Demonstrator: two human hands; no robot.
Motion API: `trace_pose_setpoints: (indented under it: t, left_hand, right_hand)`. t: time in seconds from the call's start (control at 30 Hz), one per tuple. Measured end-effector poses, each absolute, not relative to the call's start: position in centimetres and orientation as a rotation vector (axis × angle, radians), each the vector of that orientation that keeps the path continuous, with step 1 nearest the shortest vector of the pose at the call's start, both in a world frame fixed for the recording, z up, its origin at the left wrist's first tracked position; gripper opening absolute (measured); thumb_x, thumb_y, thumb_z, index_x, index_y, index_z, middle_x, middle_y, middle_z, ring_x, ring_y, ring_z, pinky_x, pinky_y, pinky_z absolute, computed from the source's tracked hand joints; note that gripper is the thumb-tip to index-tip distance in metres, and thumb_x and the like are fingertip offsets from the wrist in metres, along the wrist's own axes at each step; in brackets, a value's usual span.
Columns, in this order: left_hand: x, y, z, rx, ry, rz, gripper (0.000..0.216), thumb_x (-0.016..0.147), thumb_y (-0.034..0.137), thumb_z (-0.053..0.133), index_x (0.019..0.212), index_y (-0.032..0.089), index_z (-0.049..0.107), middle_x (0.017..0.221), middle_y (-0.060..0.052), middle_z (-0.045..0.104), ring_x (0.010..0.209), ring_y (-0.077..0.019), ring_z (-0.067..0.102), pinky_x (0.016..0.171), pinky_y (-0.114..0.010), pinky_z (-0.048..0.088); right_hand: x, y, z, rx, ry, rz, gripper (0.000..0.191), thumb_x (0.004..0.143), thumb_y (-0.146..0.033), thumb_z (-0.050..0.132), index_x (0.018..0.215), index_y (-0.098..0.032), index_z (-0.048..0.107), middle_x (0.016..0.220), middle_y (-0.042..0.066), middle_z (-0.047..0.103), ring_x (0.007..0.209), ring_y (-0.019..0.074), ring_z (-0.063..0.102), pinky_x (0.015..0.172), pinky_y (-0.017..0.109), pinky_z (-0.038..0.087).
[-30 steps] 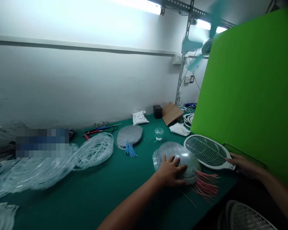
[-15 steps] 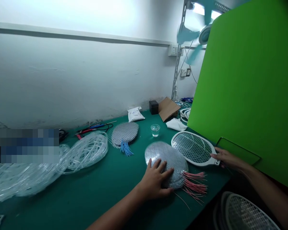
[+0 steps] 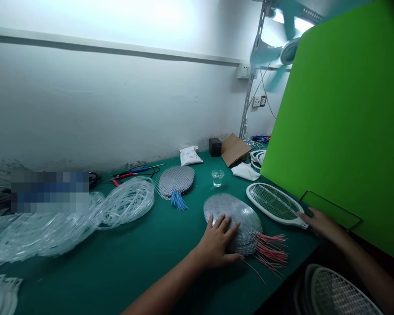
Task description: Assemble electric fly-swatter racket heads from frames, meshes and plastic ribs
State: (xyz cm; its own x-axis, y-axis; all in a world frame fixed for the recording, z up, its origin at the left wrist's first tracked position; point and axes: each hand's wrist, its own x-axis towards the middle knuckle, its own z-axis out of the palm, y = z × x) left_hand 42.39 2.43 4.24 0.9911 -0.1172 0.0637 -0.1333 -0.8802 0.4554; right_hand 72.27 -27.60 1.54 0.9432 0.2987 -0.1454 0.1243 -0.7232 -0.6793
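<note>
My left hand (image 3: 218, 243) lies with fingers spread on a stack of oval wire-mesh sheets (image 3: 241, 218); it grips nothing. Pink wires (image 3: 272, 249) fan out from the stack's right end. To the right, a white-framed oval mosquito-swatter head (image 3: 276, 203) with mesh inside is at the table's right side. My right hand (image 3: 320, 223) pinches the narrow end of its frame, thumb on top; the other fingers are partly hidden and blurred. A second mesh stack (image 3: 176, 180) with blue wires (image 3: 178, 200) lies farther back.
A clear cup of liquid (image 3: 217, 178) stands behind the mesh stack. Coiled clear plastic strips (image 3: 128, 201) cover the left. A green board (image 3: 335, 113) rises at right, with a wire stand (image 3: 335, 205). More swatter frames (image 3: 341, 291) are at lower right, below the table edge.
The swatter head has moved right, away from the mesh stack it adjoined, with my right hand at its end. My left hand stays on the stack. The view has shifted slightly left.
</note>
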Motion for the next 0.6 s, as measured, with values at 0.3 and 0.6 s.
trace_pose_setpoints:
  t: [0.3, 0.6]
  left_hand:
    - [36.0, 1.4, 6.4, 1.516, 0.63, 0.161, 0.057, 0.09, 0.06, 0.05, 0.13, 0.022, 0.057, 0.145, -0.015, 0.049, 0.135, -0.0354, 0.045, 0.108, -0.05, 0.04]
    - [21.8, 5.1, 8.7, 1.289, 0.761, 0.372, 0.043, 0.077, 0.058, 0.066, 0.106, 0.025, 0.068, 0.126, -0.009, 0.064, 0.128, -0.0324, 0.052, 0.104, -0.045, 0.042]
  right_hand:
    - [64.1, -15.5, 3.9, -2.354, -0.905, 0.171, 0.046, 0.084, -0.054, 0.054, 0.102, -0.017, 0.071, 0.094, 0.012, 0.072, 0.085, 0.027, 0.067, 0.071, 0.033, 0.051]
    - [48.6, -13.2, 14.1, -1.759, -1.292, 0.093, 0.037, 0.093, -0.051, 0.048, 0.116, -0.031, 0.069, 0.122, 0.009, 0.064, 0.115, 0.0278, 0.06, 0.092, 0.035, 0.05]
